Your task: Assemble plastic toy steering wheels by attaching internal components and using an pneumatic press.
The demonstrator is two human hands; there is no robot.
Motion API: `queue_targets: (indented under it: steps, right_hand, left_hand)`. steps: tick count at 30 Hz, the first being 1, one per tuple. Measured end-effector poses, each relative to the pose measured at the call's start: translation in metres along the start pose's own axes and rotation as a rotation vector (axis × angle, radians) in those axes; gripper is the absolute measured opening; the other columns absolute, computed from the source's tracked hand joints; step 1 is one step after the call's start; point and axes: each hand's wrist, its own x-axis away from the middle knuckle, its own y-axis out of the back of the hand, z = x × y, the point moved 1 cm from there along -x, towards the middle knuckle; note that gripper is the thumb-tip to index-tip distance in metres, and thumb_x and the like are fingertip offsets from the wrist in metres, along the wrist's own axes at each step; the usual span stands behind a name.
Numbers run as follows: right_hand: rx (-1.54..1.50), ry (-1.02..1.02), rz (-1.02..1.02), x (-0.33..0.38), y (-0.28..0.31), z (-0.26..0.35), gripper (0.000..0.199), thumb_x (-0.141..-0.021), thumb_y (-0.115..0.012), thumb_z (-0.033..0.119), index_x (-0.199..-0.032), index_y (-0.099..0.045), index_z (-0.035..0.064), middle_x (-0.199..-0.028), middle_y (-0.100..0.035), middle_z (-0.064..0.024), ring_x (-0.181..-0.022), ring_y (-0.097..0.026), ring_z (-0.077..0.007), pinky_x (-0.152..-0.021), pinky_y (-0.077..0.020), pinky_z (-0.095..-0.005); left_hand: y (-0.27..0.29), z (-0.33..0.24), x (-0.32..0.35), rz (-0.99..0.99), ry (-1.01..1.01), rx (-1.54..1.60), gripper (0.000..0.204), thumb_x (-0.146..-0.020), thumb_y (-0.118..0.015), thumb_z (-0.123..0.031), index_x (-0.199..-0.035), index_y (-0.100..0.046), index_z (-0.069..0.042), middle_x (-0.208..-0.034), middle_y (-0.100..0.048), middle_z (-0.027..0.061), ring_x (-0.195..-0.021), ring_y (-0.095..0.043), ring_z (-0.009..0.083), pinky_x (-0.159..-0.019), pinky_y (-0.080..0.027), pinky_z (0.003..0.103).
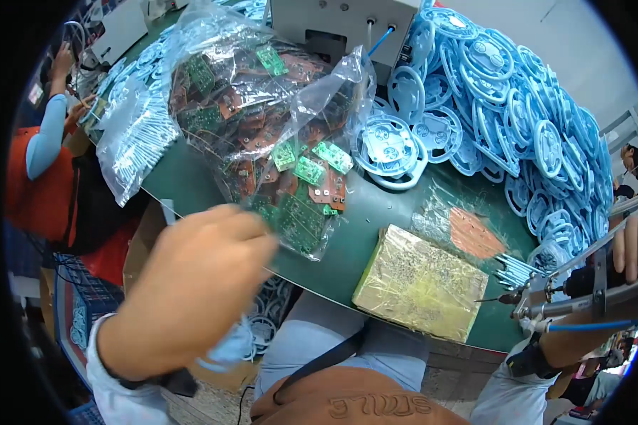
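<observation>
My left hand is over the table's front edge, smeared by motion, its fingers curled. Whatever it may hold is hidden. Just below it is a blurred light-blue plastic part; I cannot tell whether the hand touches it. At the far right, my right hand wraps round a power screwdriver with a metal bracket and a blue hose. Its thin bit points left, above the corner of a yellowish tape-wrapped block. Beyond my left hand lies a clear plastic bag of green and brown circuit boards.
Light-blue round plastic frames are heaped along the green table's right side. A grey machine box stands at the back. Blue sticks fill a bag at left. A co-worker's sleeved arm is beyond. More blue parts lie below the table edge.
</observation>
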Motion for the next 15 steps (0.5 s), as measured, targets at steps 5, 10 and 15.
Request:
queue_targets:
  steps: [5,10,15]
  right_hand:
    - [0.098,-0.020,-0.269,0.008,0.029,-0.032,0.020,-0.101,-0.044,0.014,-0.082,-0.042,0.0097,-0.065,-0.043,-0.0004,-0.053,-0.048,-0.0088,-0.059,-0.0437,-0.0239]
    - [0.212,-0.067,-0.389,-0.008,0.027,-0.041,0.024,-0.102,-0.044,0.020,-0.081,-0.041,0.0105,-0.065,-0.037,0.0024,-0.053,-0.041,-0.0062,-0.059,-0.0386,-0.0224]
    - [0.314,0.052,-0.513,-0.015,0.044,-0.037,0.032,-0.098,-0.054,0.027,-0.075,-0.044,0.0079,-0.074,-0.036,-0.0010,-0.062,-0.044,-0.0092,-0.063,-0.0402,-0.0264]
  left_hand:
    - [-0.086,0.000,-0.098,-0.388,-0.018,-0.140,0.012,-0.076,-0.068,-0.009,-0.083,-0.062,-0.002,-0.085,-0.060,0.0096,-0.087,-0.059,0.0275,-0.076,-0.049,0.040]
    - [-0.114,0.038,-0.124,-0.397,0.059,-0.386,0.010,-0.074,-0.070,-0.011,-0.079,-0.064,-0.005,-0.086,-0.061,0.0079,-0.087,-0.059,0.0231,-0.074,-0.047,0.038]
    - [-0.076,0.013,-0.112,-0.599,0.005,0.485,0.014,-0.083,-0.066,-0.009,-0.091,-0.070,0.001,-0.080,-0.063,0.0122,-0.077,-0.062,0.0263,-0.068,-0.047,0.037]
